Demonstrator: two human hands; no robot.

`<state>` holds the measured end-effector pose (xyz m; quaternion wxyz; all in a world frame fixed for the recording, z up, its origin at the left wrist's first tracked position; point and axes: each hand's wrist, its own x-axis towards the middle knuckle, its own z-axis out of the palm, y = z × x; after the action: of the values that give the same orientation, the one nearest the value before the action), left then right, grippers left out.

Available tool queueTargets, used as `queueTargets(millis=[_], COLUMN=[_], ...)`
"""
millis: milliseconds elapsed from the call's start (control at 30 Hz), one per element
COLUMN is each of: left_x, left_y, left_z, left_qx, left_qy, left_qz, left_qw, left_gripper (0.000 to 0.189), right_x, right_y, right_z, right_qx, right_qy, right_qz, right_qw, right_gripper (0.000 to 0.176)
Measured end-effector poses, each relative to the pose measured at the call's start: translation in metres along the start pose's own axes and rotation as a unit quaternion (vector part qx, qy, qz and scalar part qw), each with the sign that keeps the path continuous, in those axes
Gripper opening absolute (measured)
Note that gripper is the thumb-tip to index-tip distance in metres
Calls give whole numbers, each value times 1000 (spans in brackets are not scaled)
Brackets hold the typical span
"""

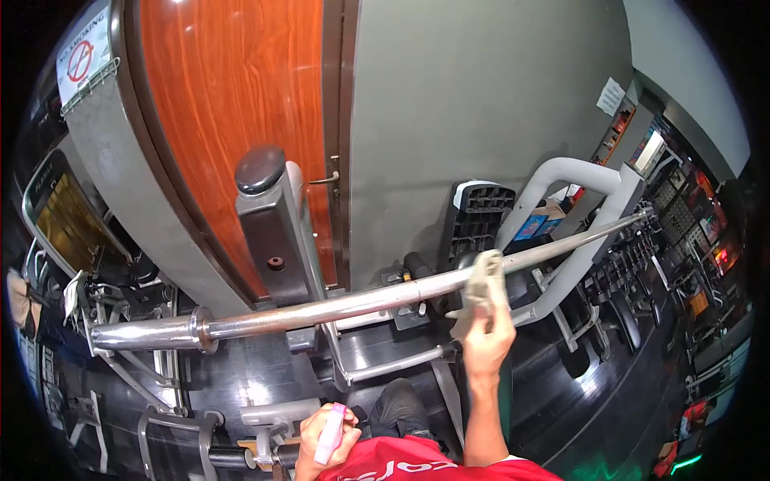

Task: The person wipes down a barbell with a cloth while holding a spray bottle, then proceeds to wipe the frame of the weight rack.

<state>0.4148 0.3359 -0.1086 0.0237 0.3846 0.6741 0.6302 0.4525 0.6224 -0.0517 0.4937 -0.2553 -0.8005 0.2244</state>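
A long steel barbell (353,305) runs across the view at a slant, its thick sleeve at the left end. My right hand (488,341) is closed on a pale beige cloth (486,276), which is draped over the bar right of its middle and touches it. Down by my body, my left hand (309,439) is wrapped round a slim pink-and-white bottle (330,433), held apart from the bar. Its lower part is hidden by the fingers.
A grey upright with a dark cap (261,170) rises behind the bar, before an orange wooden door (228,96). A grey tube frame (571,172) stands at right. Dumbbell racks (634,256) fill the far right. Below lies a dark floor (249,381) with a bench frame (180,425).
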Motion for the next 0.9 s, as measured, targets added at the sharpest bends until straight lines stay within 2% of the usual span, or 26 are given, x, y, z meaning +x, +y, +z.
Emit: queueTargets(millis=[33,67,133,200,267,300,333,400,433,467,533,667,767,800,833,867,900], left_x=[-3,-7,-10,-10,-9,-9,-10,-12,-13,-13,-13,-8,-11,-11,-13,-15,-15], left_y=[-1,-3,-4,-2,5,7,8,8,7,4,4,10,9,8,5,1,-2], left_z=[0,0,-1,-3,-6,-8,-8,-9,-9,-8,-6,-9,-14,-16,-16,-16,-16], left_qx=[2,-22,-45,-35,-26,-19,-17,-28,-29,-33,-38,-25,-20,-5,-6,-4,-2], left_qy=[3,12,20,12,11,8,12,23,22,28,29,27,28,19,21,28,33], left_qz=[-2,-18,-31,-23,-24,-24,-24,-33,-32,-35,-39,-16,-7,-7,-6,-5,-4], left_qw=[1000,1000,998,999,999,1000,999,999,999,998,998,999,999,1000,1000,1000,999], left_gripper=[28,28,28,28,28,28,28,28,28,28,28,27,27,28,28,28,28], right_x=[4,7,6,2,-4,-8,-14,-28,-31,-38,-49,-30,-13,-9,-4,-1,-2], right_y=[8,8,13,10,-6,3,-3,-33,-62,-72,-95,-71,-33,-22,-16,-19,-18], right_z=[0,-1,11,24,35,40,44,54,49,54,57,52,34,26,20,9,7], right_qx=[42,150,207,216,284,127,108,98,123,135,167,102,90,65,59,59,87], right_qy=[10,-8,-7,37,56,57,9,-61,-136,-190,-315,-238,-112,-95,-67,-94,-79], right_qz=[40,140,125,75,126,8,-32,-80,-75,-129,-127,-187,-103,-46,-26,31,50], right_qw=[998,979,970,973,949,990,994,990,980,964,926,948,984,992,996,993,992], right_gripper=[37,38,40,48,50,49,46,51,44,51,59,60,52,51,53,61,66])
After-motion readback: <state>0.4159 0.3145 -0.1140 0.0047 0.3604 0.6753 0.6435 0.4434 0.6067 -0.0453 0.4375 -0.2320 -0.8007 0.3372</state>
